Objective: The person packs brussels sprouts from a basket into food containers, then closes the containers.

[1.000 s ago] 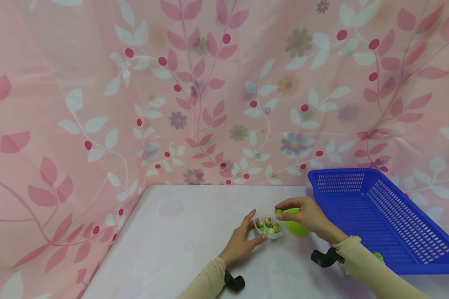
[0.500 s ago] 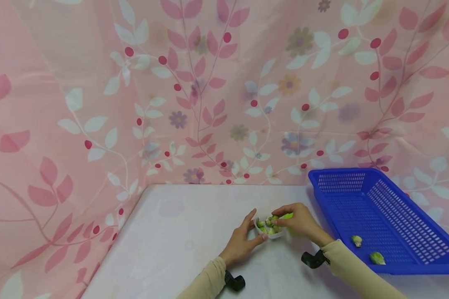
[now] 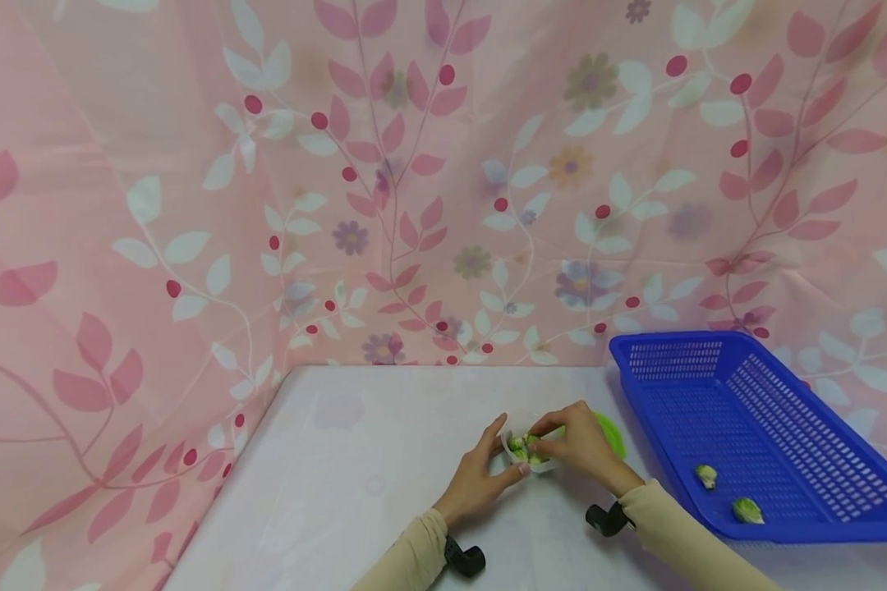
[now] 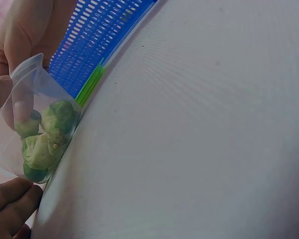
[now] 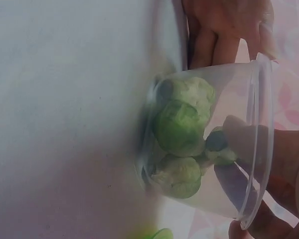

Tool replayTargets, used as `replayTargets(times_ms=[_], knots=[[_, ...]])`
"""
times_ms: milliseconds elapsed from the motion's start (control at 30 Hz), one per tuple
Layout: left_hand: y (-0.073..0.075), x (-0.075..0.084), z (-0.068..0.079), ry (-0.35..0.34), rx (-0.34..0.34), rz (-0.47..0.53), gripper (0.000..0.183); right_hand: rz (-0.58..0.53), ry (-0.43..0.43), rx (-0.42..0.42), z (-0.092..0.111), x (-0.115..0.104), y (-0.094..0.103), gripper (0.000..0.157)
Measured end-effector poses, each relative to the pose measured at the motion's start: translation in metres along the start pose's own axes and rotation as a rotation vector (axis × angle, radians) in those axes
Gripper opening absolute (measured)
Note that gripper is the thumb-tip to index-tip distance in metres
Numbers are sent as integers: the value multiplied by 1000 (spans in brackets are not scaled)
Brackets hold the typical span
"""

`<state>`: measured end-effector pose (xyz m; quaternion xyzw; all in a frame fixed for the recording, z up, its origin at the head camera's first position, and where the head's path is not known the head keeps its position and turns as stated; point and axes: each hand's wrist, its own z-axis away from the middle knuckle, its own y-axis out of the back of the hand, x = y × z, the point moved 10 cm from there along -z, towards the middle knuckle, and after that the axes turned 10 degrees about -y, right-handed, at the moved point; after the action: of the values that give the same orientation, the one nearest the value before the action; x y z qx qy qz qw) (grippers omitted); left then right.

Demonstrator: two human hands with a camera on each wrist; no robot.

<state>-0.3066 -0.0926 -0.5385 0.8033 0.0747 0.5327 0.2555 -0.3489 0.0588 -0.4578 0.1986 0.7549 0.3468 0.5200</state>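
Observation:
A clear plastic tub [image 5: 234,82] stands on the white table, several Brussels sprouts [image 5: 178,128] inside it. My left hand [image 3: 473,480] holds the tub from the left, thumb at its near side and fingers round the far side. My right hand [image 3: 582,443] reaches over the rim from the right. Its thumb and fingers pinch a Brussels sprout [image 5: 222,155] down inside the tub, right against the other sprouts. Through the tub wall in the left wrist view, those fingertips show around the pinched sprout [image 4: 28,127]. The right hand hides part of the tub from above.
Just right of the tub, partly behind my right hand, lies a bright green lid [image 3: 612,435]. A large blue plastic basket [image 3: 850,443] takes up the table's right side, holding a small sprout [image 3: 705,476] and a larger sprout [image 3: 747,510]. A floral curtain [image 3: 429,205] hangs behind the table.
My right hand has moved left and down with its sprout, from beside the rim into the tub. Its sleeve has uncovered the two sprouts in the basket. The left hand has stayed put.

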Motion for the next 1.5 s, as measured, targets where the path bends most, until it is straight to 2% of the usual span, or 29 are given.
replayTargets(times_ms=[100,267,467,767,933,1133,1233,1367,1500], knots=[[1,1,0,-5,2,-4,87,43,-9,27,1,0,-1,15],[2,2,-1,-19,10,-14,85,86,-45,22,3,1,-2,14],[3,0,-2,-2,11,-9,85,121,-12,19,4,-5,-1,17],[2,0,-2,-8,6,-7,86,131,6,71,3,-2,-2,18],[2,0,-2,-15,13,6,87,148,6,55,3,-3,-4,13],[1,1,-1,-10,15,-4,87,226,-98,20,1,-3,-9,13],[2,1,-2,-9,15,-5,86,241,-119,-2,-1,-5,-9,14],[1,1,-1,-7,9,2,86,274,-102,-24,3,-14,-3,16],[1,1,0,4,1,3,87,283,-41,-60,9,-28,14,20]])
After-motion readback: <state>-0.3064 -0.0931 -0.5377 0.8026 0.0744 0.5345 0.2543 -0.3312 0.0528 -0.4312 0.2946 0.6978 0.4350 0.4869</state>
